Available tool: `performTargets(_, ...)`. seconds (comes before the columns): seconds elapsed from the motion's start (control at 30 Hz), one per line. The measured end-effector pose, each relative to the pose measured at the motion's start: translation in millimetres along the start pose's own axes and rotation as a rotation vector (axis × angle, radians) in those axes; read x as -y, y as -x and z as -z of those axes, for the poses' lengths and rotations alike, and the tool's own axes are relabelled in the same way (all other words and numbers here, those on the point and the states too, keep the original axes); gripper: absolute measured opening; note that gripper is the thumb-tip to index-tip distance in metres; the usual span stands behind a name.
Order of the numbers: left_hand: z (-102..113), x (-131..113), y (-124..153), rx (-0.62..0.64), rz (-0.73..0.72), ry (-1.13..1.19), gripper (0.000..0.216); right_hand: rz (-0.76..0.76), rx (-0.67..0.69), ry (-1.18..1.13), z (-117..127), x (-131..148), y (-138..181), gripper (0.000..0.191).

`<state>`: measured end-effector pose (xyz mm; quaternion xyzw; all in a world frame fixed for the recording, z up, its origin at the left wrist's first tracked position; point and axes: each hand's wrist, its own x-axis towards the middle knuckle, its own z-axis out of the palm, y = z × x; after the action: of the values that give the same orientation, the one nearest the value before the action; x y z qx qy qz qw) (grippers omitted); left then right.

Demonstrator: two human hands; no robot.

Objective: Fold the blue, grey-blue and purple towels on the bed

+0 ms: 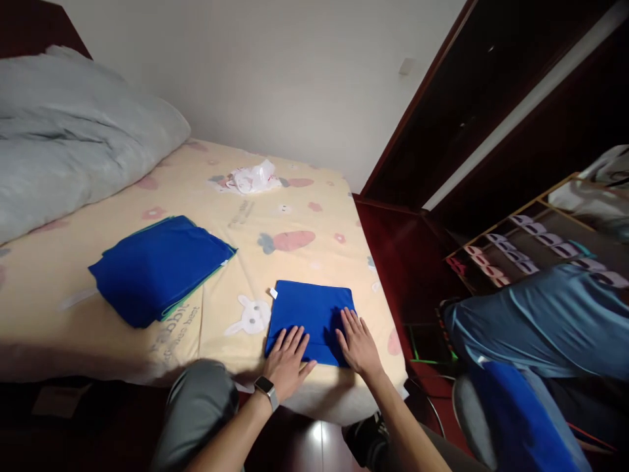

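A folded blue cloth lies flat near the front corner of the bed, a small white tag sticking out at its left edge. My left hand, with a watch at the wrist, rests on the cloth's lower left part, fingers spread. On its right side lies my right hand, palm down with fingers stretched out. To the left, a loose stack of blue cloths with green edging sits on the sheet, apart from both hands.
The bed sheet carries rabbit and carrot prints. A crumpled white plastic bag is near the wall. A grey quilt fills the far left. Right of the bed are a shoe rack and blue clothing.
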<state>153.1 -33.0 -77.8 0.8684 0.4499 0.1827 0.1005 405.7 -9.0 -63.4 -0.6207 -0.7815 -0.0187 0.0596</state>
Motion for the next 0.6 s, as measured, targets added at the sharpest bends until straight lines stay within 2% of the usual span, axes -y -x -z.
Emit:
performTargets(0.07,2,-5,-3,0.021,-0.034,0.014,0.064,0.161,0.02,-0.06,6,22,-16,0.06)
performTargets(0.13,1,-10,-4,0.053,-0.046,0.033,0.062,0.351,0.095,-0.131,6,39,-30,0.058)
performTargets(0.23,-3,-13,-2,0.081,-0.041,0.063,0.059,0.479,0.183,-0.18,-4,40,-46,0.057)
performTargets(0.3,-4,-12,0,0.087,-0.048,0.079,0.061,0.468,0.188,-0.165,-13,24,-54,0.057)
performTargets(0.47,-1,-8,1,0.091,-0.059,0.081,0.064,0.326,0.105,-0.073,-29,-30,-71,0.057)
performTargets(0.6,-2,-8,0,0.094,-0.069,0.08,0.066,0.246,0.068,-0.039,-39,-53,-86,0.058)
